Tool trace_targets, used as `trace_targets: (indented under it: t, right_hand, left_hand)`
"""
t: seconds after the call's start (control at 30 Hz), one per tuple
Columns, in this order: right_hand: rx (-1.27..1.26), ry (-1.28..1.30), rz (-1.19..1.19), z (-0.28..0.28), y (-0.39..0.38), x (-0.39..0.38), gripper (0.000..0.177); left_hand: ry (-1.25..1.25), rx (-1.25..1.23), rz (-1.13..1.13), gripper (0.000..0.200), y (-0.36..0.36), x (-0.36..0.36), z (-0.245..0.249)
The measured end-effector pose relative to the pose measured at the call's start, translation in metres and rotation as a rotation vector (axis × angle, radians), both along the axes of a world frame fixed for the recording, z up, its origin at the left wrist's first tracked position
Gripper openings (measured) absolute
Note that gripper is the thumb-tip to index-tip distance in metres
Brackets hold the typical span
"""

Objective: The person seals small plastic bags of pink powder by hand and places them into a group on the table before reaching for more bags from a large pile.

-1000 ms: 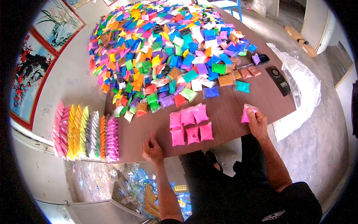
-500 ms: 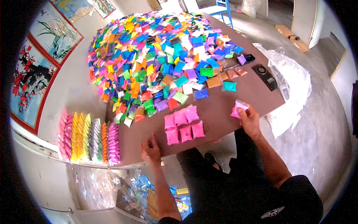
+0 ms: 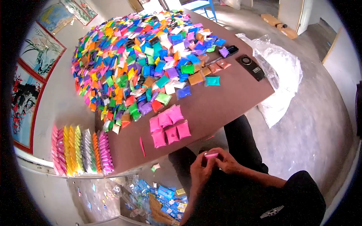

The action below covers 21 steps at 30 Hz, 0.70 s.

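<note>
A small pink packet [image 3: 212, 154] is pinched between my two hands, in front of my body and below the table edge. My left hand [image 3: 201, 168] closes on its left side, and my right hand [image 3: 227, 162] grips it from the right. Fingers cover much of the packet. Nearby on the table, several matching pink packets [image 3: 164, 120] lie flat in two rows. Left of these rests a thin pinkish-red strip-like tool [image 3: 142, 146], close to the front edge.
A big heap of multicoloured packets [image 3: 128, 64] covers the far side of the brown table [image 3: 233, 94]. Stacked rows of packets [image 3: 81, 150] stand at the left corner. A black device with a round dial [image 3: 250, 67] and clear plastic sheeting [image 3: 281, 71] are at the right.
My right hand has brought the pink packet down from above the table towards my body. My left hand has left the table's front edge and joined it on the packet. The view has shifted.
</note>
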State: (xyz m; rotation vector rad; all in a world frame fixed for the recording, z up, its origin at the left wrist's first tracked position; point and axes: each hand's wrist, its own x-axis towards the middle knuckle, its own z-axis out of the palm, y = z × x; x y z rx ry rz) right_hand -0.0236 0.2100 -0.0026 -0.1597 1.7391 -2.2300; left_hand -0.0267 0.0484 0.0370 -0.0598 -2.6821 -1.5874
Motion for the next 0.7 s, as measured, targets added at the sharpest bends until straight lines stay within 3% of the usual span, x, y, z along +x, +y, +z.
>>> trace_targets:
  t: [0.07,0.13,0.27,0.33,0.5,0.67,0.7]
  right_hand:
    - [0.202,-0.134,0.025,0.008,0.008,0.003,0.044]
    - [0.221,-0.146,0.047,-0.009,0.014,0.008,0.052]
    - [0.248,-0.068,0.137,-0.019,0.013,0.013,0.059]
    - [0.252,-0.079,0.162,-0.023,0.011,0.014,0.061]
    - [0.174,-0.35,0.272,-0.042,0.013,0.009,0.049]
    - [0.1,-0.374,0.21,-0.052,0.019,0.014,0.045]
    - [0.078,-0.387,0.21,-0.053,0.02,0.014,0.043]
  left_hand:
    - [-0.105,0.116,0.004,0.037,0.005,0.006,-0.004]
    - [-0.38,0.139,-0.019,0.033,0.003,0.007,-0.004]
    - [-0.41,0.248,-0.014,0.029,-0.003,0.016,-0.019]
    - [-0.279,0.184,0.084,0.029,-0.006,0.019,-0.027]
    - [-0.251,0.201,0.14,0.027,-0.011,0.023,-0.038]
    - [-0.365,0.18,0.082,0.031,-0.01,0.02,-0.048]
    - [-0.398,0.265,0.068,0.032,-0.007,0.021,-0.049]
